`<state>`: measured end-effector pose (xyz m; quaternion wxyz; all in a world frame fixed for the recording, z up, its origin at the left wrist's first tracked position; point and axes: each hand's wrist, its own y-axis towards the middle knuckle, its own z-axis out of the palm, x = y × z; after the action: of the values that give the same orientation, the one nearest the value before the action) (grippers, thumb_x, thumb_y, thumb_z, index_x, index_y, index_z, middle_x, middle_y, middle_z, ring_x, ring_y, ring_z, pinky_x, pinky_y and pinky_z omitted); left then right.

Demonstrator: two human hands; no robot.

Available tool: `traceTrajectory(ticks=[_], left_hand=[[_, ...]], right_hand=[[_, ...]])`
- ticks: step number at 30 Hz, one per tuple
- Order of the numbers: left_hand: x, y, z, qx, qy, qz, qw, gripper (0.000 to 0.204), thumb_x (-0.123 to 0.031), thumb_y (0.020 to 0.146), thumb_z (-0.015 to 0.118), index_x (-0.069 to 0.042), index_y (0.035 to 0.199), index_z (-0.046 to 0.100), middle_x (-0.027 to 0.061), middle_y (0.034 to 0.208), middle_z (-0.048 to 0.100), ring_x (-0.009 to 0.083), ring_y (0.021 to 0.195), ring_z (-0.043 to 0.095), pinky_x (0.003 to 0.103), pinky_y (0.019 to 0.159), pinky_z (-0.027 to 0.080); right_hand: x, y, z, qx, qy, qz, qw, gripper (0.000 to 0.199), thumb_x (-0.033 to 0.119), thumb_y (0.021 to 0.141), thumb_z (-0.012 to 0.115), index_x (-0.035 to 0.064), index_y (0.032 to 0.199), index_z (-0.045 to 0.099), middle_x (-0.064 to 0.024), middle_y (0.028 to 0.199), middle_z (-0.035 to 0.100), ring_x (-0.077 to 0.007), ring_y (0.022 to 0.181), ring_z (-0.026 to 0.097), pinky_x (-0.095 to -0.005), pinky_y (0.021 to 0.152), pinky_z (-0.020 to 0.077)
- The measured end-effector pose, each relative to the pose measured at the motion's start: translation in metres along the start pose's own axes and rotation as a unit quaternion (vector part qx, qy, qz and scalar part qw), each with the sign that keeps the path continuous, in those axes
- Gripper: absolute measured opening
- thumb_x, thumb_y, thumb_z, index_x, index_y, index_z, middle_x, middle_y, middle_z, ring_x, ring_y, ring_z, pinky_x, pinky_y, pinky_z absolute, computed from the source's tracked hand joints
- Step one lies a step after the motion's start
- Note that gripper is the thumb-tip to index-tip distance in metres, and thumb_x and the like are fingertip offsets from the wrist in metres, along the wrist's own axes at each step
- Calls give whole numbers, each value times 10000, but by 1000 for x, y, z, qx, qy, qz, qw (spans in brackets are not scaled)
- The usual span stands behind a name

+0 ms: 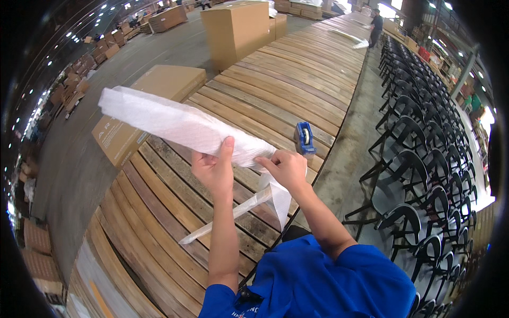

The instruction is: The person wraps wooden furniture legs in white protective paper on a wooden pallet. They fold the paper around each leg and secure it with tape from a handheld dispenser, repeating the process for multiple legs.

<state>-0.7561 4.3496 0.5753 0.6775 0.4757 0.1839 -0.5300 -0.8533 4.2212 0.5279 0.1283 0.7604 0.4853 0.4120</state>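
Observation:
A long bundle wrapped in white foam sheet (pixel 169 119) slants across the view above a slatted wooden table; what lies inside it is hidden. My left hand (pixel 216 167) grips its middle from below, thumb on top. At the nearer right end my right hand (pixel 285 168) pinches the wrapping with bent fingers. A loose flap of white sheet (pixel 278 204) hangs under that end. Below the hands, a thin strip wrapped in pale film (pixel 228 216) rests on the slats. A blue tape dispenser (pixel 306 139) stands right of my right hand, apart from it.
The slatted table (pixel 297 69) runs far ahead. A flat carton (pixel 175 79) lies at its left edge, with a tall carton (pixel 236 32) beyond. Rows of black chairs (pixel 405 169) fill the right side. Another person (pixel 376 26) stands at the table's far end.

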Motion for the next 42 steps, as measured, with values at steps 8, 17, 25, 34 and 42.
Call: traceTrajectory(ticks=[8, 17, 25, 34, 42], left_hand=[[42, 15, -15, 17, 5, 30, 999, 379, -106, 938, 718, 67, 1243, 575, 121, 1210, 646, 166, 1073, 612, 308, 946, 486], [257, -34, -104, 204, 374, -248, 870, 525, -190, 883, 696, 34, 1336, 552, 203, 1335, 607, 351, 1277, 537, 404, 1096, 382], [409, -135, -121, 221, 482, -348, 773, 280, -207, 867, 702, -41, 1091, 681, 249, 1001, 697, 415, 984, 660, 454, 885, 513], [318, -144, -56, -62, 413, -436, 797, 153, -154, 872, 742, -13, 912, 698, 114, 838, 723, 212, 787, 698, 344, 749, 533], [293, -145, -83, 13, 482, -327, 813, 204, -212, 861, 738, -30, 936, 686, 131, 916, 714, 335, 913, 671, 439, 867, 476]], right_hand=[[-116, 29, 39, 96, 125, -54, 986, 614, 353, 695, 906, -13, 1127, 668, -156, 1044, 668, -316, 980, 640, -401, 956, 492], [-160, 87, 113, 393, 166, -39, 903, 646, 403, 663, 911, 54, 1156, 683, -159, 998, 729, -327, 936, 715, -418, 829, 551], [-232, 100, 210, 413, 150, -2, 898, 596, 410, 634, 937, -12, 980, 696, -159, 837, 721, -234, 763, 709, -358, 713, 544], [-236, 131, 267, 443, 275, 229, 822, 480, 263, 719, 914, -69, 987, 695, -107, 872, 725, -133, 754, 656, -312, 673, 531], [-247, 64, 328, 362, 386, 429, 732, 459, 230, 814, 853, -95, 1084, 674, -128, 947, 731, -159, 766, 689, -328, 667, 569]])
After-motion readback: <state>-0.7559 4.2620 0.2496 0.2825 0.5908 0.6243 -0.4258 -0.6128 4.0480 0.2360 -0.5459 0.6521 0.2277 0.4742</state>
